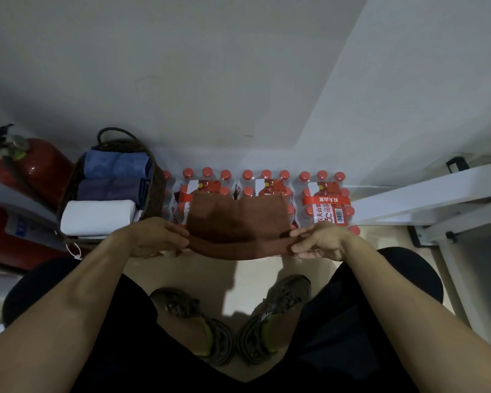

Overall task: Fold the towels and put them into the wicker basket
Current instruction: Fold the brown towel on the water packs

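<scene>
A: How many towels are in the wicker basket [156,191] on the left?

B: Three: blue, purple, white.

A: And the brown towel [238,225]?

B: Half folded, in the air. Left hand [156,236] and right hand [321,241] pinch its ends.

The pale floor [267,268] carries a dark wicker basket [156,191] against the wall, with shrink-wrapped packs of red-capped bottles [326,199] just beside it. Two shoes [281,302] stand nearer, and red fire extinguishers [43,168] sit left of the basket.
</scene>
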A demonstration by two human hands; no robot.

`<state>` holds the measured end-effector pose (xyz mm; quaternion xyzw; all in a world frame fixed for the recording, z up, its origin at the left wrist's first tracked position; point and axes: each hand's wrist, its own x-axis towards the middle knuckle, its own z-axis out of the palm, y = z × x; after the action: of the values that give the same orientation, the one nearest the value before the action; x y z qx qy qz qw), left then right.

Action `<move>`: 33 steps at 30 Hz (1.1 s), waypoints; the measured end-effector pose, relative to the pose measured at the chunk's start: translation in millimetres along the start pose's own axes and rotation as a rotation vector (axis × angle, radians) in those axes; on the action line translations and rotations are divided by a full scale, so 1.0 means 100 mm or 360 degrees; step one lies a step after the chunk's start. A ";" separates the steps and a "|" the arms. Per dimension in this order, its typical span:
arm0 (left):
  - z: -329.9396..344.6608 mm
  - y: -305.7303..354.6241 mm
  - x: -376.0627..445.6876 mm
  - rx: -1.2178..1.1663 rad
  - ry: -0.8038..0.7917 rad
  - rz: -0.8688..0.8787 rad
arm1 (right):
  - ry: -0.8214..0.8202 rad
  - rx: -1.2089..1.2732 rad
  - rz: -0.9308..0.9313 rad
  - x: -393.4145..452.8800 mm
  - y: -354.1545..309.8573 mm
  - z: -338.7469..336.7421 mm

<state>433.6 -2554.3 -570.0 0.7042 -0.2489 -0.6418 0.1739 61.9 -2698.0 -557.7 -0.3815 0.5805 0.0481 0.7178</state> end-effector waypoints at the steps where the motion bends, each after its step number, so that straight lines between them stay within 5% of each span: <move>1: -0.02 0.00 0.00 0.0200 0.0020 0.0072 | 0.0023 -0.0067 -0.0029 0.00 -0.01 0.01; 9: -0.02 0.01 0.18 0.0779 0.0556 0.0407 | 0.0464 -0.0910 -0.0223 0.10 -0.26 0.03; 14: -0.09 0.12 0.39 0.0791 0.0608 0.0296 | 0.0449 -0.1094 -0.0284 0.36 -0.52 -0.03; 20: -0.14 0.31 0.69 0.0729 0.0588 0.0503 | 0.0417 -0.1283 -0.0320 0.77 -0.80 -0.15; 26: -0.15 0.35 1.03 0.0654 0.0629 0.0547 | 0.0336 -0.1117 -0.0377 1.14 -0.80 -0.21; 33: -0.10 0.37 1.26 0.1097 0.0757 0.0914 | 0.0724 -0.1397 -0.0559 1.39 -0.70 -0.13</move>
<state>445.2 -2657.5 -650.4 0.7505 -0.5833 -0.2706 0.1527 132.1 -2806.5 -644.6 -0.7387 0.5742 0.0817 0.3434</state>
